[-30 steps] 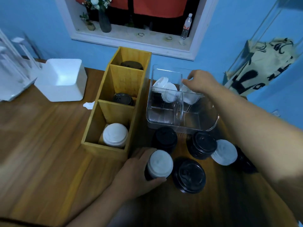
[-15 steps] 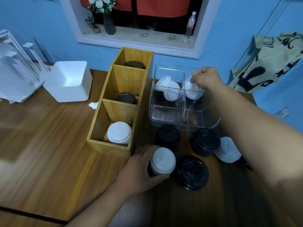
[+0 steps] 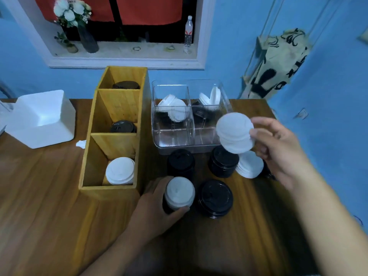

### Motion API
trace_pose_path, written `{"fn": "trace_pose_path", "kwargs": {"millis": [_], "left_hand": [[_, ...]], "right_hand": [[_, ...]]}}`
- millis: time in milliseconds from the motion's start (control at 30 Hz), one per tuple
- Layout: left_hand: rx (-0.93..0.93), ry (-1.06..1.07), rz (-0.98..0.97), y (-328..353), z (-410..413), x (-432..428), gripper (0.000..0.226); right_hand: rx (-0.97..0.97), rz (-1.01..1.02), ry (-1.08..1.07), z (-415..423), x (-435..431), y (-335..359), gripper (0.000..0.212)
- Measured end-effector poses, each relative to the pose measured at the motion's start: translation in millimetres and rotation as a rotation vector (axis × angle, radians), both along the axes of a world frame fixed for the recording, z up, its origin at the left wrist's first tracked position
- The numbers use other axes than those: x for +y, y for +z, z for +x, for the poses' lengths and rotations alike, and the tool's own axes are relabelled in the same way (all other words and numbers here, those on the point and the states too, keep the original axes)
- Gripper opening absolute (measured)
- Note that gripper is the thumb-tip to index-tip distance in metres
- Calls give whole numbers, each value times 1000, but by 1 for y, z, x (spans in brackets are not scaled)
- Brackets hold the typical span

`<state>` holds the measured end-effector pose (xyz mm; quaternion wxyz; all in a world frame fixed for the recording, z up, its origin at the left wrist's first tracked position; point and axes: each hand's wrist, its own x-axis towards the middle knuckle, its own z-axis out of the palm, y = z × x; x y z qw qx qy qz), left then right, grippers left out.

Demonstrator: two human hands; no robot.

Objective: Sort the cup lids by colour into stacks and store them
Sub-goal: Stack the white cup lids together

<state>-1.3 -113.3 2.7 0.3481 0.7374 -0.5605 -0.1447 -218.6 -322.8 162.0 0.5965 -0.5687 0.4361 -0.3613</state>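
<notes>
My right hand (image 3: 278,148) pinches a small stack of white lids (image 3: 234,134) in the air, just in front of the clear plastic bin (image 3: 175,140). That bin holds mixed white and black lids. My left hand (image 3: 157,208) grips a stack with a white lid on top (image 3: 180,191) standing on the table. Around it stand black lid stacks (image 3: 215,198), (image 3: 180,160), (image 3: 223,162) and a white lid stack (image 3: 250,165). The wooden three-compartment box (image 3: 111,191) holds white lids (image 3: 120,173) in its near compartment and dark lids in the two behind.
A white square tub (image 3: 42,118) sits at the table's left. A scrap of white paper (image 3: 80,144) lies beside the wooden box. Behind the table is a blue wall with a window sill carrying a vase and a bottle. Cloth hangs at the right.
My right hand has come out of the clear bin's back right compartment with white lids and moved toward me and to the right. My left hand stays on its stack.
</notes>
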Motion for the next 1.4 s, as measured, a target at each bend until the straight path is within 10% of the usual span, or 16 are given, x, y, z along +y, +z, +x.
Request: {"fn": "trace_pose_path", "kwargs": {"millis": [300,567,900,1200,1400], "left_hand": [[-19,-12,2,-5,2,-3,82],[-14,-34,2,-4,1,-3,80],[3,-86,-29,-5,3,-2,76],[19,-79,-44,-5,2,-4,80],[17,-77,-36,-5,3,-4,82]], "right_hand": [[85,364,-187,-117,77,-109,27],[629,-4,-76,-125,92,-104,13],[846,-208,594,-109,57,-95,77],[1409,-211,-29,-89,57,-102,96],[1119,-236,138,-110,62,-103,80]]}}
